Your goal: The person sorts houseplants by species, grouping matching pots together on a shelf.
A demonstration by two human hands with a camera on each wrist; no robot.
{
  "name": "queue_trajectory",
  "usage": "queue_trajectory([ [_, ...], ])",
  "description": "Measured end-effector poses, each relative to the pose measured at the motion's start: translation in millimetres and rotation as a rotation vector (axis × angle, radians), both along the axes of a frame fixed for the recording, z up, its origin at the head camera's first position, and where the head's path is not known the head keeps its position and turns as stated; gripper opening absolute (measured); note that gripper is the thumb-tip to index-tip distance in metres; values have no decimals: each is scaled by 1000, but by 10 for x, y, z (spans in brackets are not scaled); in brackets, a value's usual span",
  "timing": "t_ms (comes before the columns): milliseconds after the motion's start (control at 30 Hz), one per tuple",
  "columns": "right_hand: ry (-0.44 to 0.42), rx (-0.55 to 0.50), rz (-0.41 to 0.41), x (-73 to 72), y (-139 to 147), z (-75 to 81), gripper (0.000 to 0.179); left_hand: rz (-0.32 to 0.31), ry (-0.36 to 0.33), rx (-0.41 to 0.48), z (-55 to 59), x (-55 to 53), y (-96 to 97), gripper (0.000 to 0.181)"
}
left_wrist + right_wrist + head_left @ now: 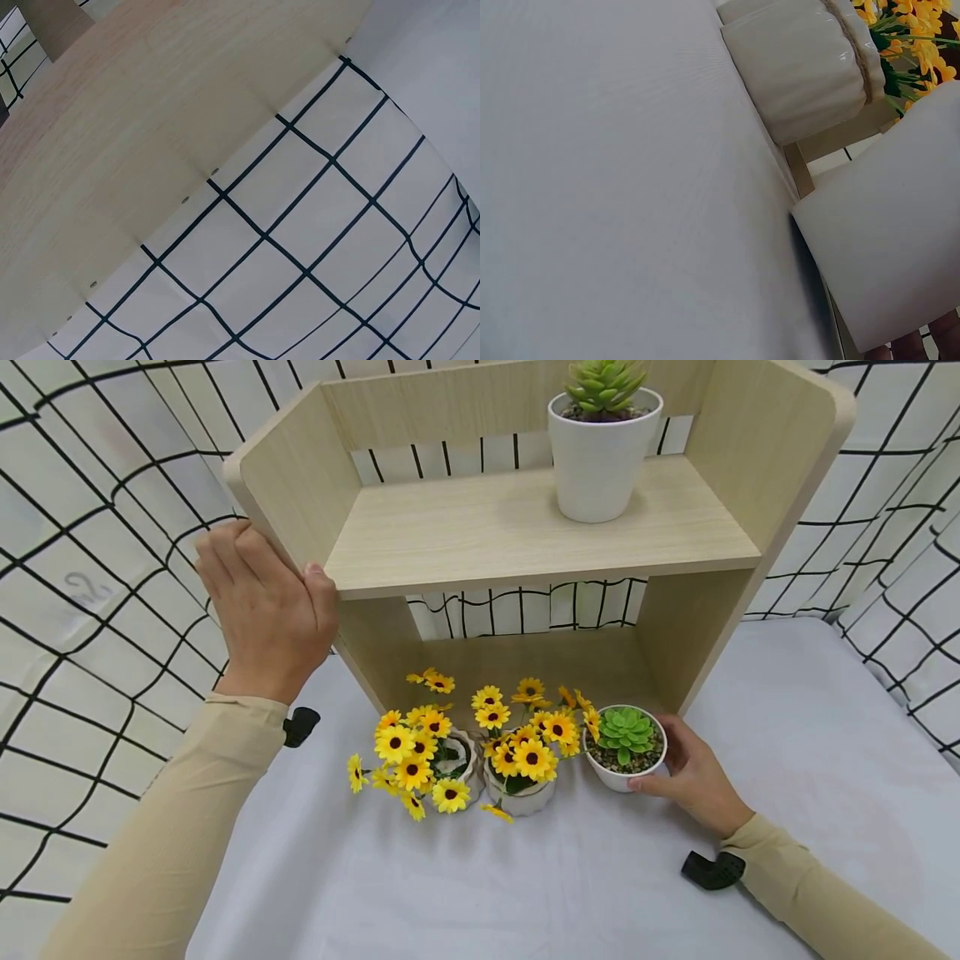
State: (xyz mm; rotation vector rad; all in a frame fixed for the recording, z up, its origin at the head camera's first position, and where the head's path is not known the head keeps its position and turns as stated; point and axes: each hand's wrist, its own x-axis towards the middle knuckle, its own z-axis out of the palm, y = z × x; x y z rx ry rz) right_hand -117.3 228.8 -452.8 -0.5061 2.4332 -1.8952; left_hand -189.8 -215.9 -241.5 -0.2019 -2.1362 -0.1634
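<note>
My right hand holds a small white pot with a green rosette succulent, thumb at its front and fingers round its right side. In the right wrist view the white pot looms large, with fingertips along its side and a dark shadow under its base. My left hand grips the left side panel of a light wooden shelf, thumb on the front edge, the other fingers partly hidden. Left of the succulent, two ribbed pots of yellow flowers, the middle pot and the left pot, stand side by side.
A taller white pot with a succulent stands on the upper shelf board, towards the right. Black wire mesh runs along the left, back and right. A white cloth covers the table under everything.
</note>
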Motion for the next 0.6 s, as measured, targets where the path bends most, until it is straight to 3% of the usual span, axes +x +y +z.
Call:
queue_trajectory([
  [433,14,77,-39,-12,-43,0,74,3,-1,3,-5,3,0,53],
  [600,-26,112,-38,-10,-59,21,78,-3,9,4,-5,-10,5,52],
])
